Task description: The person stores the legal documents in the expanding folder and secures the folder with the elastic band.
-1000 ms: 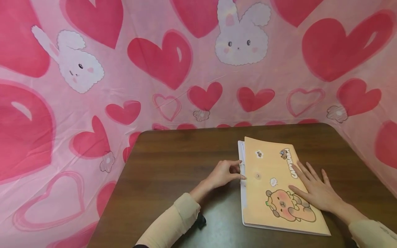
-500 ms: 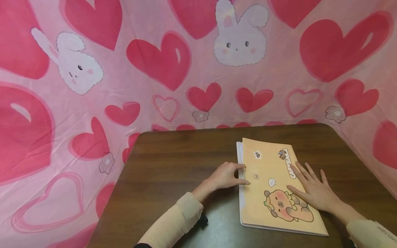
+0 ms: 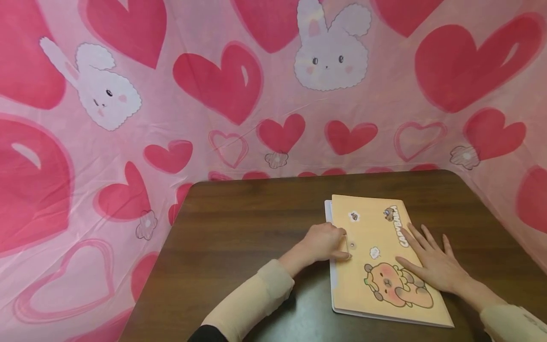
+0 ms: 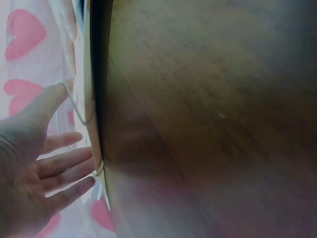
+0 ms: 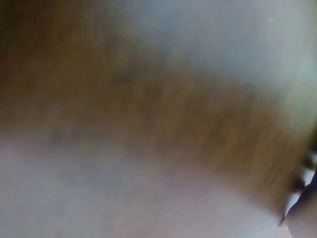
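A yellow folder (image 3: 346, 289) with a cartoon capybara on its cover lies on the table, white edges showing along its left side. My left hand (image 3: 322, 243) is over that side, with thumb and a finger spread inside a thin elastic cord (image 4: 75, 105). The loop is stretched between them, close to a small round button (image 3: 352, 245) on the cover. In the left wrist view the cord runs from the thumb to the folder's edge, the other fingers fairly straight. My right hand (image 3: 438, 261) rests flat, fingers spread, on the folder's right part. The right wrist view is mostly blur.
The dark wooden table (image 3: 239, 209) has rounded far corners. Behind it hangs a pink cloth (image 3: 299, 104) printed with hearts and rabbits, which also runs along the left and right sides.
My left hand has moved right from the folder's left edge onto the cover, drawing the elastic cord towards the button. The cover's raised far-left corner sits lower. My right hand stays in place.
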Demonstrator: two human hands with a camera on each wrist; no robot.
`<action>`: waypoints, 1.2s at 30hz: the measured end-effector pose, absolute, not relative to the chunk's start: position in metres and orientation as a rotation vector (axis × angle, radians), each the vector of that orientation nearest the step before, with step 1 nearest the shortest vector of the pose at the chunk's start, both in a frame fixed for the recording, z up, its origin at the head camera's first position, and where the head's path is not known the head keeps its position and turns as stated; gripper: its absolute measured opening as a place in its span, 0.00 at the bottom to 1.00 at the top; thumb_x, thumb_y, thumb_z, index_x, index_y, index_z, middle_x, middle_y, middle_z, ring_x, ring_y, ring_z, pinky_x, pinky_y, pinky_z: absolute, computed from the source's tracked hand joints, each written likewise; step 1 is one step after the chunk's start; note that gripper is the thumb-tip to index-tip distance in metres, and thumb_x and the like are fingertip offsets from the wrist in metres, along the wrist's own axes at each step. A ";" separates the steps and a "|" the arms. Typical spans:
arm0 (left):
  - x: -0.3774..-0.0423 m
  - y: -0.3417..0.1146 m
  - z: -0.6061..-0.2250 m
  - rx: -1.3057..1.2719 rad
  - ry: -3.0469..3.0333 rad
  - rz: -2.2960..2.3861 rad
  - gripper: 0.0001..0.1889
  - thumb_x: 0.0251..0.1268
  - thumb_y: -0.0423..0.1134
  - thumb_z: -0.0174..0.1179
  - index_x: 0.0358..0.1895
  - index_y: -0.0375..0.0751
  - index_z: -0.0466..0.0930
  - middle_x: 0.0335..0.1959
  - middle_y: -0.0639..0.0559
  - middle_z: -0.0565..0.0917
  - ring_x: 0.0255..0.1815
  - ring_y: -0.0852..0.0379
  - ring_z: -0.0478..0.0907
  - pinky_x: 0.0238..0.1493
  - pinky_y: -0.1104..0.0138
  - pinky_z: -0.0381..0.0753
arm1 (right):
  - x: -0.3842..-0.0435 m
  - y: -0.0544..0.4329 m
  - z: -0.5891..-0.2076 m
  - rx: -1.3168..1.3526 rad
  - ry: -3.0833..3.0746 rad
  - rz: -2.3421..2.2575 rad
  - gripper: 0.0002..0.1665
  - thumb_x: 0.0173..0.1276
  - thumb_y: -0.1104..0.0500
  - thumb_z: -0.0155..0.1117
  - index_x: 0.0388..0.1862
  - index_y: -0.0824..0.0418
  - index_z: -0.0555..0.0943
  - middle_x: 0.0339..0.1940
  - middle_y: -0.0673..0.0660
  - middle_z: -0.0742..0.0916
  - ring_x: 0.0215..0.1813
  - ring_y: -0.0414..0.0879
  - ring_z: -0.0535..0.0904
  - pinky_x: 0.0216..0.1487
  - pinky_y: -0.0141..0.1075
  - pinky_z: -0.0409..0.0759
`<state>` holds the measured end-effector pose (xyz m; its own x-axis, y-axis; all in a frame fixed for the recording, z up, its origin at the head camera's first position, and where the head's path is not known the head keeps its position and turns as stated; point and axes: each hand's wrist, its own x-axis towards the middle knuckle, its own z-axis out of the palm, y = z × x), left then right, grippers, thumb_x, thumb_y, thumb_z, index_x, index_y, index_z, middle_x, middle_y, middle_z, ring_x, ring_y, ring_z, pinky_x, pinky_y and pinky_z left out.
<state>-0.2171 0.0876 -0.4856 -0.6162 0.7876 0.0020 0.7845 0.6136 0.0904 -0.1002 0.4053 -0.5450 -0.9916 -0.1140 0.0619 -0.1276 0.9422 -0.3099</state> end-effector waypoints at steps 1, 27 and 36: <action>-0.217 0.090 -0.486 1.363 2.795 0.088 0.21 0.66 0.66 0.74 0.42 0.53 0.86 0.26 0.62 0.79 0.34 0.63 0.76 0.30 0.68 0.73 | -0.100 0.405 -0.545 0.193 -3.058 0.493 0.57 0.82 0.33 0.60 0.95 0.51 0.45 0.95 0.64 0.47 0.93 0.73 0.35 0.79 0.82 0.19; -0.210 0.119 -0.492 1.489 2.912 -0.361 0.20 0.65 0.71 0.68 0.44 0.63 0.83 0.39 0.65 0.89 0.40 0.64 0.79 0.38 0.71 0.73 | -0.101 0.406 -0.546 0.216 -3.066 0.469 0.58 0.84 0.35 0.59 0.95 0.52 0.39 0.95 0.64 0.42 0.93 0.75 0.32 0.77 0.84 0.19; -0.208 0.125 -0.492 1.462 2.901 -0.400 0.16 0.68 0.64 0.67 0.52 0.65 0.86 0.43 0.60 0.91 0.41 0.63 0.82 0.36 0.68 0.79 | -0.102 0.405 -0.548 0.218 -3.062 0.486 0.57 0.84 0.36 0.59 0.95 0.52 0.39 0.95 0.64 0.42 0.92 0.75 0.32 0.76 0.84 0.17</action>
